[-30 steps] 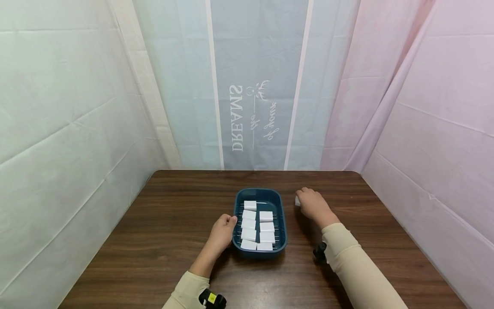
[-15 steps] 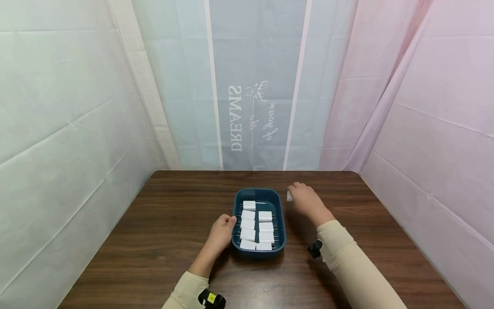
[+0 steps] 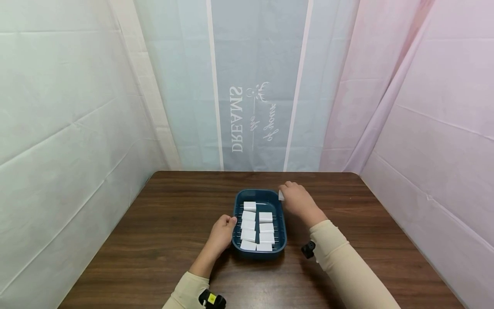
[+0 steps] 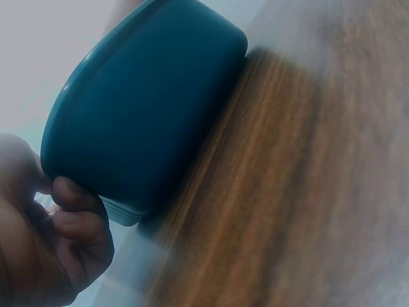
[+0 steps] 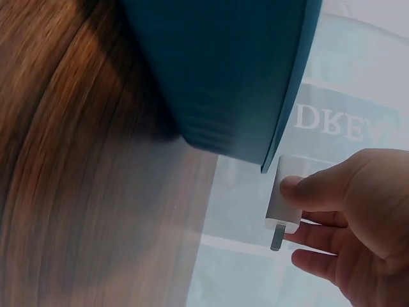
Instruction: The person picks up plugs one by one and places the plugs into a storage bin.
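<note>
A dark teal tray (image 3: 283,234) stands on the table, holding two columns of white plug-in chargers (image 3: 248,225) with metal prongs pointing to the sides. My left hand (image 3: 221,233) grips the tray's left rim between thumb and curled fingers, as the left wrist view shows on the tray wall (image 4: 147,109). Beside the tray's far right corner, my right hand (image 3: 298,199) pinches another white charger (image 5: 284,198). In the right wrist view, the thumb lies on this charger's side and a prong sticks out. The charger is close to the rim; contact cannot be told.
The dark wood-grain table (image 3: 162,231) lies under everything, with its far edge near the curtain. A grey-blue curtain (image 3: 258,51) with mirrored lettering hangs behind, and pale cloth walls stand on both sides.
My right hand has moved left with the pinched charger, from the table area right of the tray to the tray's far right corner. The left hand and the tray have stayed in place.
</note>
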Available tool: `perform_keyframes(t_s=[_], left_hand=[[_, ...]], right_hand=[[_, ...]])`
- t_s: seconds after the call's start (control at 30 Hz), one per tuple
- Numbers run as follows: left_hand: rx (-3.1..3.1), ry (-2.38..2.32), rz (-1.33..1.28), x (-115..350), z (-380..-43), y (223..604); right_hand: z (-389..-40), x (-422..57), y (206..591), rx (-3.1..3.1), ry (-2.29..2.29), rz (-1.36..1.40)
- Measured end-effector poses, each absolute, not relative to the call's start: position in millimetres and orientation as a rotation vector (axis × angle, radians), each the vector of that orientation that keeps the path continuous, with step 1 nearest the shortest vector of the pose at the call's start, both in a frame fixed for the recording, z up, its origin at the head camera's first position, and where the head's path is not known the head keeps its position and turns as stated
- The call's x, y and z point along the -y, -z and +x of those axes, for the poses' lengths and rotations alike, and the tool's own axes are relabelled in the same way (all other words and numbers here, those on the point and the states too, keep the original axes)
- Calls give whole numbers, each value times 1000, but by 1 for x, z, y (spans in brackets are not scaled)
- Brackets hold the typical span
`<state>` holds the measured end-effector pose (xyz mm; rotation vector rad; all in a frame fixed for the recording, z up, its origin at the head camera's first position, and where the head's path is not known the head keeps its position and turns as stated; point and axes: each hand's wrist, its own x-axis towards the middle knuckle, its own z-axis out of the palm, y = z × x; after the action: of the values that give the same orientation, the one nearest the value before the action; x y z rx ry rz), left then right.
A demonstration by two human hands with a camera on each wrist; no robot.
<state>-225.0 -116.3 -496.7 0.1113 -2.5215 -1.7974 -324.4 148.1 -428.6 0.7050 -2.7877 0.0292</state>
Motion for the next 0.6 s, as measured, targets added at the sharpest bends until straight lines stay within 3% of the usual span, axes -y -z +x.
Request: perform_keyframes(t_s=[0.6], left_hand=[[2515, 1806, 97, 116, -223, 494]], right_hand=[[-322, -116, 431, 2747, 41, 780]])
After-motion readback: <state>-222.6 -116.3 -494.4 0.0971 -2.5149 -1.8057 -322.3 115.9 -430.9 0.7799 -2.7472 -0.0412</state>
